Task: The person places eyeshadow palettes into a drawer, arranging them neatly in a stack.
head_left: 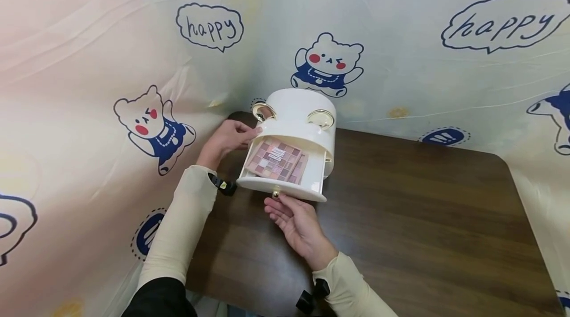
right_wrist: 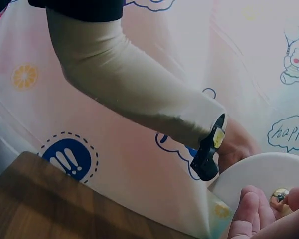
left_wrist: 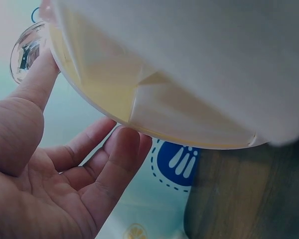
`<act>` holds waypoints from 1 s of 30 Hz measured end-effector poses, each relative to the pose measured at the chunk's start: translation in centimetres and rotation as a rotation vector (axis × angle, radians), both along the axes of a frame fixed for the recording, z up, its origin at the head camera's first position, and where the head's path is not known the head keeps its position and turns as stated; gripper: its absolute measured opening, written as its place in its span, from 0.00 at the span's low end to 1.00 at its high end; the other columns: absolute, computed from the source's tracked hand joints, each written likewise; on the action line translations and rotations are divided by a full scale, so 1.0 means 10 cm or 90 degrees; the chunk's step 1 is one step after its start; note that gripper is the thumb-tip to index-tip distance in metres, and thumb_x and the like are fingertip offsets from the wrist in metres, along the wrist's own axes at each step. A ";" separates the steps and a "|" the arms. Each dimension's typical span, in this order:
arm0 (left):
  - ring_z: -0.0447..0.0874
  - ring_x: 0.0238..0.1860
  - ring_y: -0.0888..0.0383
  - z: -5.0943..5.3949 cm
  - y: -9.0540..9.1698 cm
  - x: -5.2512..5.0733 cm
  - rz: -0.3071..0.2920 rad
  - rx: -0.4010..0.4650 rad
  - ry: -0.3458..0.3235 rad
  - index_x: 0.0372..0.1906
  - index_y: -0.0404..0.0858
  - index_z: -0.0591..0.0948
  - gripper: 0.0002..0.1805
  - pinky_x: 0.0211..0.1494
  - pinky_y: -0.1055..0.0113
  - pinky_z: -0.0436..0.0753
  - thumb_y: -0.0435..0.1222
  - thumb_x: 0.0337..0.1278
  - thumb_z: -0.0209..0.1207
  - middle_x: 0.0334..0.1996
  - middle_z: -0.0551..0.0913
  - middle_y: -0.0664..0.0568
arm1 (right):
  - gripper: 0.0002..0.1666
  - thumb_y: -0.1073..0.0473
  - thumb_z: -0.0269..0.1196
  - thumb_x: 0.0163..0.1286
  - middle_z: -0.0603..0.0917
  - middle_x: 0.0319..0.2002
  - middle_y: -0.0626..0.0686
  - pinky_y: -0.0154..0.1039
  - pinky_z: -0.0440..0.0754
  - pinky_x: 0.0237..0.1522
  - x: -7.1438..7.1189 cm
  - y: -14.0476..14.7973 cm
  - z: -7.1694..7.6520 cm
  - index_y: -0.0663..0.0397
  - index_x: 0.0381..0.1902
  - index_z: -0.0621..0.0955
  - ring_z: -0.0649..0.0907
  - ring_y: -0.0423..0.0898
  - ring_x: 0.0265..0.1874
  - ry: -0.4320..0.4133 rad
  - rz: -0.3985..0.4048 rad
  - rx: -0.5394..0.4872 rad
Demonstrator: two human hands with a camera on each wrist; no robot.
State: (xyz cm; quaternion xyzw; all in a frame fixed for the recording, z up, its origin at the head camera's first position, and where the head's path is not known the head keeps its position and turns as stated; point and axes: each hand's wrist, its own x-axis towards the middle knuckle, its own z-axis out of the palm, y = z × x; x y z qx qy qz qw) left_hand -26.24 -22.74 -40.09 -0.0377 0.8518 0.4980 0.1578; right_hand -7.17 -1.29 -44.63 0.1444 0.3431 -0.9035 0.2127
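A white rounded makeup organizer [head_left: 300,109] stands on the table with its drawer [head_left: 315,173] pulled out toward me. Two pink eyeshadow palettes lie inside; the upper palette [head_left: 275,159] partly covers the lower palette [head_left: 299,168]. My left hand [head_left: 227,141] grips the organizer's left side, thumb near the drawer opening. In the left wrist view, the left hand's fingers [left_wrist: 124,144] touch the curved white edge from outside. My right hand [head_left: 303,223] pinches the small gold knob [right_wrist: 279,197] on the drawer front, its other fingers loosely bent below.
The dark wooden table [head_left: 414,218] extends to the right of the organizer. A patterned curtain [head_left: 392,74] with bears and "happy" bubbles hangs close behind and along the left. Two gold-rimmed round parts, one a gold ring [head_left: 320,118], stick out from the organizer's front.
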 end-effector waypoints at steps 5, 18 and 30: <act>0.85 0.42 0.49 0.04 -0.02 0.00 -0.001 0.002 0.006 0.52 0.29 0.81 0.29 0.49 0.55 0.85 0.51 0.60 0.69 0.45 0.82 0.39 | 0.11 0.62 0.61 0.75 0.88 0.41 0.61 0.37 0.83 0.42 -0.04 -0.03 0.06 0.65 0.48 0.76 0.88 0.48 0.38 -0.008 -0.004 -0.013; 0.84 0.41 0.49 0.02 0.01 0.03 -0.007 -0.004 0.001 0.52 0.28 0.82 0.30 0.50 0.53 0.84 0.52 0.59 0.69 0.45 0.81 0.39 | 0.09 0.63 0.58 0.76 0.88 0.39 0.60 0.36 0.82 0.40 -0.28 -0.02 0.16 0.64 0.48 0.78 0.87 0.47 0.35 -0.024 -0.055 -0.006; 0.84 0.45 0.45 0.03 -0.04 0.00 -0.024 -0.014 -0.009 0.54 0.29 0.81 0.35 0.53 0.51 0.83 0.55 0.57 0.69 0.45 0.81 0.39 | 0.11 0.61 0.58 0.77 0.87 0.39 0.60 0.35 0.82 0.40 -0.69 -0.02 0.21 0.66 0.47 0.79 0.87 0.47 0.36 -0.035 -0.084 0.011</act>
